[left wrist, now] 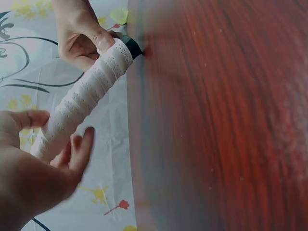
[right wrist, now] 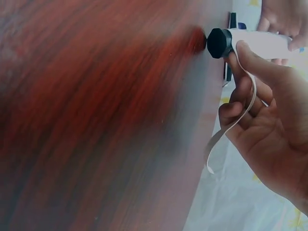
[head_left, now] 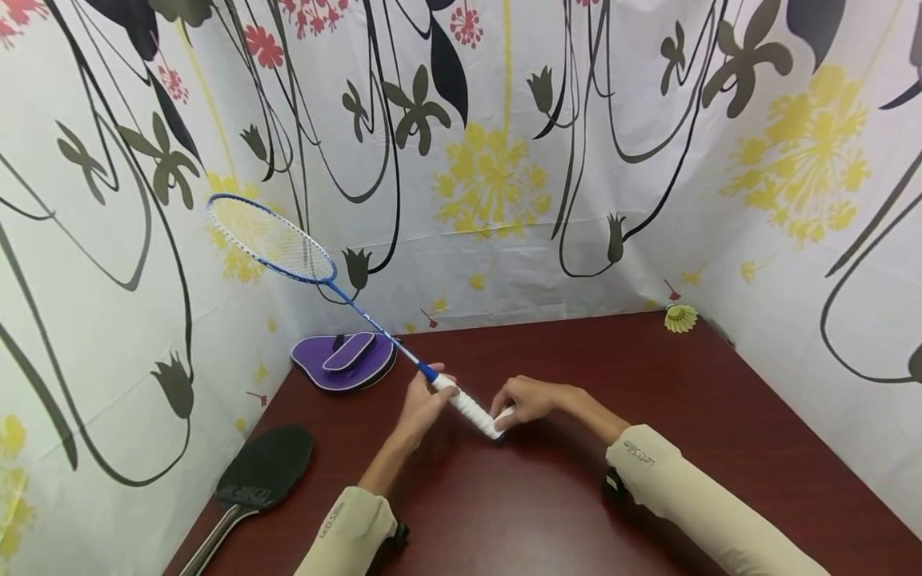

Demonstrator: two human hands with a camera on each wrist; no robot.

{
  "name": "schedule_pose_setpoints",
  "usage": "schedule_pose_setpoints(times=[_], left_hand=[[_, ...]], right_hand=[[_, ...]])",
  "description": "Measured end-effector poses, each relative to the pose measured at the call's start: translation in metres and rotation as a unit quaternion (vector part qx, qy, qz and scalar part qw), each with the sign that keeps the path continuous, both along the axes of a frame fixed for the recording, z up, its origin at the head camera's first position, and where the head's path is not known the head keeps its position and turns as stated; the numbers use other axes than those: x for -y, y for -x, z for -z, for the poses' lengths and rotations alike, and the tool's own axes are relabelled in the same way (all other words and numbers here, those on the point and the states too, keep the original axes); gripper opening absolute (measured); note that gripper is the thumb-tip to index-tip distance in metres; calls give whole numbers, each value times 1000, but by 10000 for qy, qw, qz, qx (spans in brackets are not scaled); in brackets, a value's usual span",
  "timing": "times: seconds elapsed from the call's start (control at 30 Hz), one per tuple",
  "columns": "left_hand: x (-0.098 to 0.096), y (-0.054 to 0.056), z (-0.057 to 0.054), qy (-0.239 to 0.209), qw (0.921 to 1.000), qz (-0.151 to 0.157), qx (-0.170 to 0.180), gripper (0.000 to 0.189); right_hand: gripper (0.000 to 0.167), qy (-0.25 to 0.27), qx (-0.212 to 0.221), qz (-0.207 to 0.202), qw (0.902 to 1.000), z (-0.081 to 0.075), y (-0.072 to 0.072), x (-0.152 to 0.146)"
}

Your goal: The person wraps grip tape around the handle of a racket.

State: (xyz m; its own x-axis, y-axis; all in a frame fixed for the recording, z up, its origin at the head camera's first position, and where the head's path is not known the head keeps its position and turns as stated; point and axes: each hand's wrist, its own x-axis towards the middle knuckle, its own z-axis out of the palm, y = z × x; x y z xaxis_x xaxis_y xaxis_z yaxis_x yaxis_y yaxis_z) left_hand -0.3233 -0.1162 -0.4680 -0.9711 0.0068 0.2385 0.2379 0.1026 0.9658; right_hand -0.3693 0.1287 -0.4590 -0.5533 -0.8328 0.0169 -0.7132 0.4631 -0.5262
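A blue and white badminton racket (head_left: 378, 326) slants across the head view, its strung head raised at the upper left and its butt low near the table. My left hand (head_left: 420, 406) holds the top of the white wrapped handle, thumb on one side and fingers on the other. At the butt, my right hand (head_left: 531, 398) pinches the white grip tape (right wrist: 215, 143), whose loose tail curls down past the palm in the right wrist view. The black butt cap (right wrist: 219, 43) shows beyond the thumb. Perforated tape turns (left wrist: 82, 98) overlap along the handle.
On the dark red table (head_left: 547, 512), a black table tennis bat (head_left: 277, 460) lies at the left edge. Behind it rests a purple bat case (head_left: 310, 358). A yellow shuttlecock (head_left: 680, 318) sits at the back right corner. Flower-patterned cloth (head_left: 504, 272) surrounds the table.
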Motion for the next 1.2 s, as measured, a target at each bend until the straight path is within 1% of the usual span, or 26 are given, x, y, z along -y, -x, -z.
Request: schedule_pose_setpoints(times=[0.03, 0.07, 0.17, 0.27, 0.33, 0.4, 0.5, 0.57, 0.7, 0.8, 0.93, 1.03, 1.2], left_hand=[[-1, 0, 0, 116, 9999, -98, 17, 62], [-1, -1, 0, 153, 9997, -151, 66, 61], [-4, -3, -1, 54, 9997, -207, 127, 53], [-7, -4, 0, -50, 9996, -261, -13, 46], [-9, -3, 2, -31, 9991, -404, -113, 52], [-11, -2, 5, 86, 9979, -611, -186, 57], [-13, -2, 7, 164, 9964, -808, -185, 61], [-13, -2, 7, 177, 9961, -846, -205, 61], [-12, -2, 6, 20, 9977, -647, -206, 63], [-10, -1, 6, -177, 9991, -358, -162, 67], [-7, 0, 5, -273, 9996, -24, -54, 73], [-6, 1, 5, -256, 9996, 134, 7, 75], [-6, 3, 6, -369, 9986, 366, 46, 80]], right_hand=[[17, 9, 1, 27, 10000, 0, 0, 0], [17, 17, -9, 59, 10000, 0, -1, 0], [15, 87, 0, 156, 9998, 1, -1, 0], [15, 207, -82, 232, 9995, 2, -2, 1], [18, 289, -210, 258, 9990, 3, -3, 3], [20, 350, -300, 260, 9986, 4, -5, 4], [16, 363, -268, 218, 9987, 4, -6, 2], [12, 341, -187, 152, 9991, 3, -7, -1], [10, 321, -102, 24, 9994, -1, -7, -7], [14, 306, -71, 14, 9995, -2, -7, -7], [18, 200, -43, 73, 9998, -1, -7, -5], [20, 118, -90, 54, 9999, 0, -6, -4], [20, 52, -126, 43, 9999, 0, -7, -3]])
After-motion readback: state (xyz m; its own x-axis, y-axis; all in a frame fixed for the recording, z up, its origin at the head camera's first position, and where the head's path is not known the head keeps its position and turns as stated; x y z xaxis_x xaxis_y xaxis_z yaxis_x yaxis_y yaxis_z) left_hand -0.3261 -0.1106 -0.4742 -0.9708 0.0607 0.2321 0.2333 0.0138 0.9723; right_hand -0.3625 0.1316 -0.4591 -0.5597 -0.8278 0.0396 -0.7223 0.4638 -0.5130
